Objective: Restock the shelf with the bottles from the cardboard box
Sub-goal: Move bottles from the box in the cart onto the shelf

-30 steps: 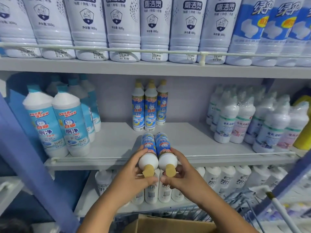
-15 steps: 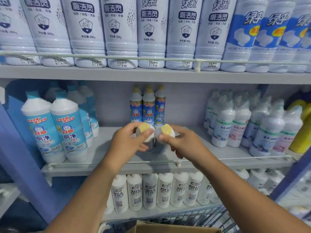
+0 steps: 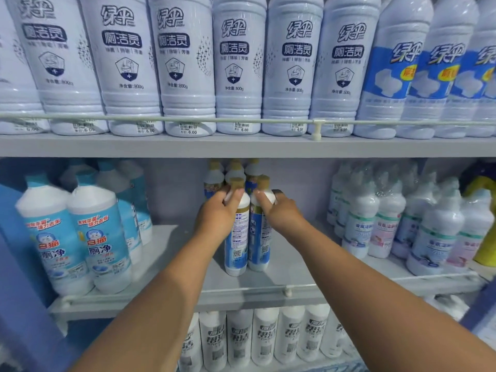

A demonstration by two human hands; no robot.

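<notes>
Two slim white bottles with blue labels and yellow caps stand upright side by side on the middle shelf [image 3: 268,283]. My left hand [image 3: 218,214] grips the shoulder of the left bottle [image 3: 236,251]. My right hand [image 3: 279,210] grips the shoulder of the right bottle [image 3: 259,245]. Directly behind them stand three matching yellow-capped bottles [image 3: 233,170] near the shelf's back. The cardboard box is out of view.
Large light-blue-capped bottles [image 3: 77,245] stand at the left of the same shelf, and shrink-wrapped white bottles [image 3: 389,224] at the right. A rail [image 3: 161,118] fronts the upper shelf of big white bottles. White bottles [image 3: 265,336] fill the shelf below.
Both hands carried the two bottles up from below the shelf edge, turned them upright and set them on the middle shelf in front of the three matching bottles.
</notes>
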